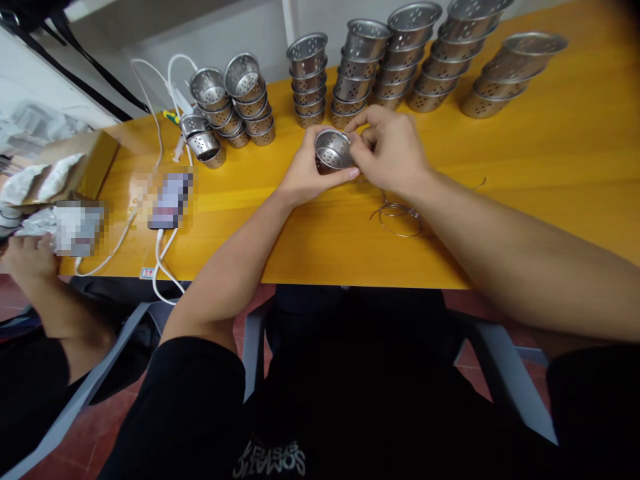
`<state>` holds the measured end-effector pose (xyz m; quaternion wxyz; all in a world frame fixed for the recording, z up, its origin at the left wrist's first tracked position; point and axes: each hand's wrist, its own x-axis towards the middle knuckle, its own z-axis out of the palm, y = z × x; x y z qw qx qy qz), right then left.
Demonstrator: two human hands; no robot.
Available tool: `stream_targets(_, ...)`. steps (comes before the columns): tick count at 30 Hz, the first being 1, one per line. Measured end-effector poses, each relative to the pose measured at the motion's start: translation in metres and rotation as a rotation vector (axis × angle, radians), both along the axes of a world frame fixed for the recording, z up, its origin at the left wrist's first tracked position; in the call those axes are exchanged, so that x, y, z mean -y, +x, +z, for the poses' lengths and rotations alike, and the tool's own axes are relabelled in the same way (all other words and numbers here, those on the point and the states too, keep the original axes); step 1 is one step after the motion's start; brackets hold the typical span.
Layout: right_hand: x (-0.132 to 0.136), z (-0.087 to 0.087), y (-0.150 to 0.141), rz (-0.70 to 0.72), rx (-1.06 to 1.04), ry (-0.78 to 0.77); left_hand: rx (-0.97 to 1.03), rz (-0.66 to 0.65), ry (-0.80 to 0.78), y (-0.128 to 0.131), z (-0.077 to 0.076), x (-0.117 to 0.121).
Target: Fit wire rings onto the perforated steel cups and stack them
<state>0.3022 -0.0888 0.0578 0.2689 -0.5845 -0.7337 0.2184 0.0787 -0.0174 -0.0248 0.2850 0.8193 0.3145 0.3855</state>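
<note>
A small perforated metal cup [333, 148] stands mouth up above the table, with the thumb and fingers of my left hand [301, 168] wrapped round its side. At its right rim, my right hand [393, 148] is closed in a pinch, the index finger bent over the edge. Whatever lies between those fingertips is too small to make out. Loose loops of thin wire [400, 220] lie on the table below my right wrist, partly hidden by the forearm.
Stacks of similar perforated cups [307, 83] line the back of the yellow table [320, 253], with shorter stacks [250, 100] further left. A phone [171, 200] with a white cable lies at left. Beside it, another person's hand [31, 257] holds a blurred-out object near a cardboard box [100, 163].
</note>
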Motion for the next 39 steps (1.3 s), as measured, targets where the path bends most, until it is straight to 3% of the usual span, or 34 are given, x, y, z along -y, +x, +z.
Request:
stream_targets(7, -0.012, -0.019, -0.003, 0.047, -0.258, 0.224, 0.051, -0.002, -0.031, 0.002, 0.005, 0.006)
stream_targets(29, -0.016, -0.026, -0.003, 0.090, -0.389, 0.264, 0.017, -0.046, -0.030, 0.002, 0.005, 0.003)
stream_targets(33, -0.015, -0.018, 0.000, 0.270, -0.520, 0.271, 0.035, -0.061, -0.111, -0.004, 0.007, 0.000)
stream_targets(36, -0.015, -0.010, 0.008, 0.455, -0.595, 0.123, 0.123, -0.084, -0.226, -0.008, 0.007, -0.003)
stream_targets(39, -0.016, -0.007, 0.013, 0.522, -0.630, 0.040, 0.162, -0.127, -0.277, -0.011, 0.005, -0.005)
